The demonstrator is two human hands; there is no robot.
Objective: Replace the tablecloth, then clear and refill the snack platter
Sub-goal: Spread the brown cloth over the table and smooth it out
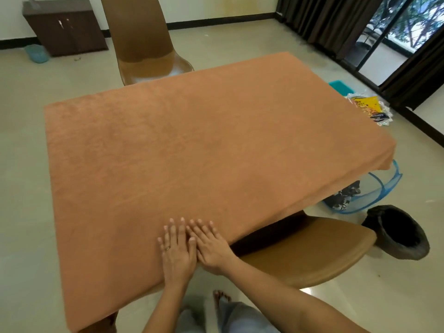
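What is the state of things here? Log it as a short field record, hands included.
tablecloth: orange-brown fabric tablecloth, spread flat over the table
left hand: left hand flat on the cloth by the near edge, fingers straight
right hand: right hand flat beside it, fingers straight
snacks: yellow snack packet, off the table past its right edge
basket: blue mesh basket on the floor, dark patterned cloth inside

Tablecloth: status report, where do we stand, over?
Left hand and right hand flat, side by side, pressing near edge. Tablecloth spread smooth, edges draped. Snack packets on floor beyond its right edge; chair close by right arm.
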